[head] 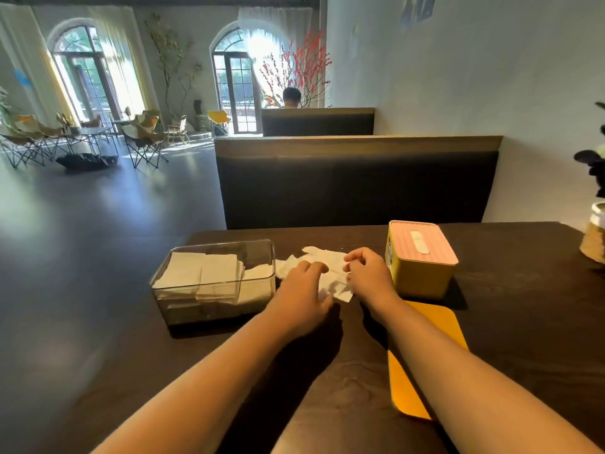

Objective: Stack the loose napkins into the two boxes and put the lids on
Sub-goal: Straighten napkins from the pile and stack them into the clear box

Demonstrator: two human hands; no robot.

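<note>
A clear plastic box (pixel 214 285) stands lidless at the table's left, with folded white napkins stacked inside. To its right lie loose white napkins (pixel 322 258) on the dark table. My left hand (pixel 302 290) rests on the pile with curled fingers gripping a napkin. My right hand (pixel 368 273) pinches the pile's right edge. Further right stands a yellow box (pixel 422 276) with a pink slotted lid (pixel 420 242) on it. A flat yellow lid (pixel 425 362) lies on the table under my right forearm.
The dark wooden table (pixel 523 322) runs to a wall on the right. A woven plant pot (pixel 594 239) stands at the far right corner. A black bench back (pixel 357 188) rises behind the table. The floor drops away to the left.
</note>
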